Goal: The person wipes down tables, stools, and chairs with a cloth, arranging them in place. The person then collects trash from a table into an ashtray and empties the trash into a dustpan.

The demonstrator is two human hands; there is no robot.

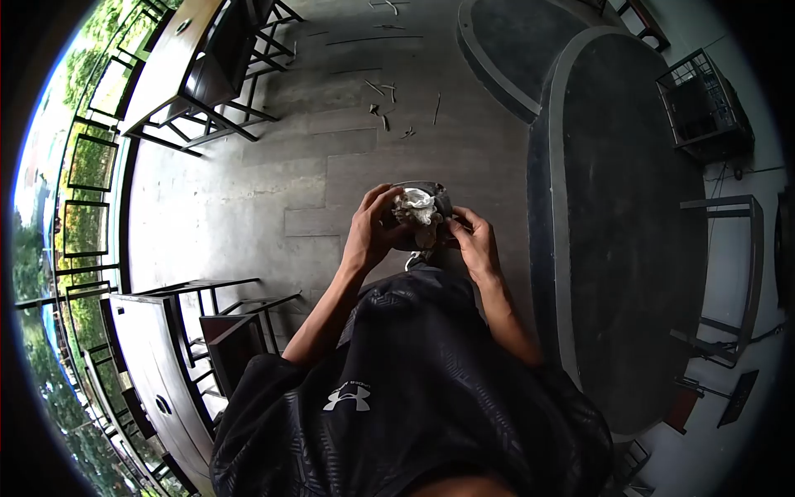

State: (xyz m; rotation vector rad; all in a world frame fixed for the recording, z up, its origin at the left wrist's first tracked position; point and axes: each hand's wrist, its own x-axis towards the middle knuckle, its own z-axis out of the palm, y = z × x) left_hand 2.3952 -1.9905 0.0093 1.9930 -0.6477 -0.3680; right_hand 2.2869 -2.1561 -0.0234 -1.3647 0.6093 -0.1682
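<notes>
In front of my waist is a dark round bowl-like container (439, 199). A crumpled white piece (416, 199), like tissue or thin plastic, lies in it among brownish bits too small to name. My left hand (371, 225) is closed around the container's left side, fingers over its rim. My right hand (475, 242) is at the right side, thumb and fingers bent together against the edge. Whether it grips the rim or some of the contents is hard to tell. The underside of the container is hidden.
Several twigs (385, 123) are scattered on the grey floor (257, 195) ahead. A dark raised platform with a pale rim (561, 207) stands at my right. Tables (170, 66) and chairs (240, 335) line the left. A black wire cage (704, 103) sits far right.
</notes>
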